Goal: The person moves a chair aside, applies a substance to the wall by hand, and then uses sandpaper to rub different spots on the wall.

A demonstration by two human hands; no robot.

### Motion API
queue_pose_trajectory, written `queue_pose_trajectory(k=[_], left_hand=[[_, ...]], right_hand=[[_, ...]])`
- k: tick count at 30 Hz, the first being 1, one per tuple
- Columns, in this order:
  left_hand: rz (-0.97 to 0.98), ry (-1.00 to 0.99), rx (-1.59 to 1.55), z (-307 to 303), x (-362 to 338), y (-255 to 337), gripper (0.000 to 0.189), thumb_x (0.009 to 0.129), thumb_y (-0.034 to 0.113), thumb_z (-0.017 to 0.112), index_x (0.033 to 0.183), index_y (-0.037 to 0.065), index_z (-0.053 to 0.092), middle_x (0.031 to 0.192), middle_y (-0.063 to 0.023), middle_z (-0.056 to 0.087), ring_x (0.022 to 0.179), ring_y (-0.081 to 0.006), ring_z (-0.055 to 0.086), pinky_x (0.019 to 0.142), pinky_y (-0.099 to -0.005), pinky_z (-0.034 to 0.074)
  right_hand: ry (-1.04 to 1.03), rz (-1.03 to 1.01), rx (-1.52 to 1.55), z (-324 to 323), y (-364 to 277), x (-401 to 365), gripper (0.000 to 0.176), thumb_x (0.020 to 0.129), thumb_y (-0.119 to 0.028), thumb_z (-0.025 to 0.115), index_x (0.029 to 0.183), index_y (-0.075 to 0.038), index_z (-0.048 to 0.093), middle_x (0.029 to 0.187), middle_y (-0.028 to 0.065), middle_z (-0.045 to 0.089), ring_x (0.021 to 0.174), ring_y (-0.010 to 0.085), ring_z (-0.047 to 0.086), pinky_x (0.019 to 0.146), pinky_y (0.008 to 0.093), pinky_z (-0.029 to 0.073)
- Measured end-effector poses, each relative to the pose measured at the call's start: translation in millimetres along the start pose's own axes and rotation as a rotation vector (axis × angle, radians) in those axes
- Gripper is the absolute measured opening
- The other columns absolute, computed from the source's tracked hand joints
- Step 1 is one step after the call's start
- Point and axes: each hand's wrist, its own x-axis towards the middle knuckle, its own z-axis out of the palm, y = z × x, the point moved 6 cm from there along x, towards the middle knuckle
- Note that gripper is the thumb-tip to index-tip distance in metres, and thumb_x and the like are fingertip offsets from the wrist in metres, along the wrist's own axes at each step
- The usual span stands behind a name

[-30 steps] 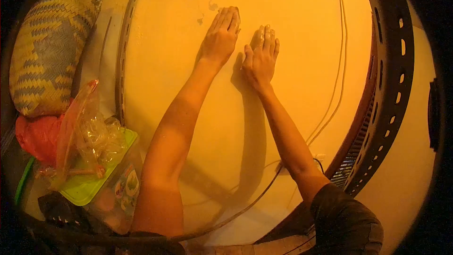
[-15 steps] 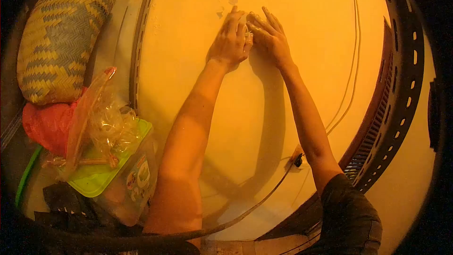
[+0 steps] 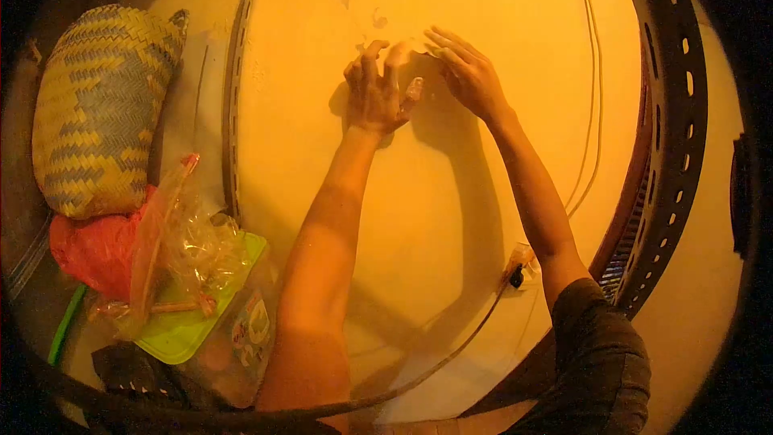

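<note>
Both my arms reach up against a pale wall (image 3: 403,209) lit orange. My left hand (image 3: 375,97) has its fingers apart and bent near the wall, and a small whitish, crumpled piece (image 3: 414,89) shows at its thumb; whether it is stuck there or held is unclear. My right hand (image 3: 471,76) is to the right and slightly higher, its fingers stretched out toward the left, nothing seen in it. Several marks (image 3: 378,18) on the wall lie above my left hand.
At left are a woven bag (image 3: 105,113), a red plastic bag (image 3: 93,254), clear plastic (image 3: 205,254) and a box with a green lid (image 3: 181,334). A black plug (image 3: 516,277) with a cable sits below my right forearm. Perforated metal uprights (image 3: 684,113) flank the wall.
My hands have moved apart, and my left hand has opened wider. Both sit slightly lower in view. The view has shifted, with the bags at left now lower.
</note>
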Motion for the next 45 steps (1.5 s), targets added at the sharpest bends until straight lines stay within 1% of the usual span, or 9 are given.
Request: queue_pose_trajectory(k=[4,13,22,23,26,30,32,38,45], left_hand=[[-0.207,0.042,0.002,-2,3,-14,0.059,0.093,0.034,0.056,0.141,0.001,0.043,0.143,-0.0196,0.044,0.129,-0.0388,0.045,0.108,-0.0526,0.032],[-0.238,0.044,0.019,1,4,-21,0.060,0.086,0.021,0.060,0.139,-0.003,0.042,0.146,-0.0199,0.045,0.134,-0.0390,0.043,0.112,-0.0531,0.031],[-0.297,0.119,0.062,6,-2,-26,0.057,0.092,0.024,0.055,0.138,-0.005,0.040,0.150,-0.0241,0.043,0.137,-0.0428,0.042,0.114,-0.0541,0.030],[-0.296,0.119,0.060,4,-1,-25,0.057,0.092,0.024,0.055,0.138,-0.005,0.040,0.150,-0.0241,0.043,0.137,-0.0428,0.042,0.114,-0.0541,0.030],[-0.324,0.127,0.055,2,0,-28,0.055,0.096,0.026,0.051,0.138,-0.007,0.039,0.151,-0.0260,0.042,0.135,-0.0450,0.044,0.114,-0.0534,0.031],[-0.320,0.134,0.018,9,-3,-30,0.056,0.098,0.028,0.049,0.139,-0.008,0.039,0.152,-0.0278,0.040,0.136,-0.0454,0.043,0.114,-0.0530,0.032],[-0.292,0.144,0.038,2,-1,-26,0.057,0.098,0.029,0.049,0.140,-0.009,0.039,0.153,-0.0281,0.039,0.137,-0.0453,0.043,0.114,-0.0531,0.033],[-0.288,0.162,0.005,3,-1,-28,0.059,0.098,0.029,0.049,0.142,-0.008,0.037,0.153,-0.0269,0.040,0.140,-0.0446,0.041,0.116,-0.0537,0.031],[-0.306,0.143,0.010,0,0,-24,0.061,0.098,0.029,0.049,0.146,-0.007,0.034,0.153,-0.0263,0.041,0.140,-0.0433,0.041,0.117,-0.0537,0.029]], right_hand=[[0.109,-0.001,-0.147,3,21,-11,0.042,0.089,-0.007,0.065,0.131,-0.010,0.065,0.138,0.0062,0.064,0.130,0.0273,0.060,0.102,0.0418,0.055],[-0.103,-0.159,-0.309,14,33,16,0.052,0.092,-0.014,0.059,0.142,-0.026,0.059,0.153,-0.0004,0.052,0.150,0.0255,0.037,0.124,0.0464,0.029],[0.060,0.133,0.130,75,83,17,0.042,0.095,-0.019,0.056,0.135,-0.024,0.066,0.147,0.0011,0.058,0.148,0.0267,0.040,0.126,0.0486,0.017],[-0.192,-0.151,0.235,76,66,11,0.040,0.099,-0.019,0.048,0.133,-0.024,0.067,0.149,0.0006,0.057,0.148,0.0254,0.040,0.127,0.0491,0.013],[-0.256,-0.205,0.099,53,-2,7,0.039,0.101,-0.019,0.045,0.131,-0.026,0.068,0.149,-0.0014,0.057,0.151,0.0265,0.035,0.126,0.0498,0.017],[-0.013,-0.107,-0.187,29,47,47,0.037,0.097,-0.023,0.059,0.133,-0.020,0.067,0.151,0.0021,0.054,0.150,0.0322,0.035,0.126,0.0507,0.021],[0.000,-0.092,0.060,36,46,43,0.038,0.097,-0.023,0.059,0.135,-0.018,0.065,0.151,0.0027,0.054,0.150,0.0326,0.035,0.125,0.0503,0.023],[-0.334,-0.242,-0.078,40,-18,11,0.051,0.096,-0.023,0.058,0.147,-0.026,0.054,0.162,0.0010,0.039,0.153,0.0266,0.030,0.128,0.0461,0.021],[-0.298,-0.317,-0.051,51,-3,12,0.053,0.092,-0.019,0.060,0.144,-0.021,0.056,0.163,0.0030,0.038,0.152,0.0267,0.031,0.127,0.0435,0.025]])
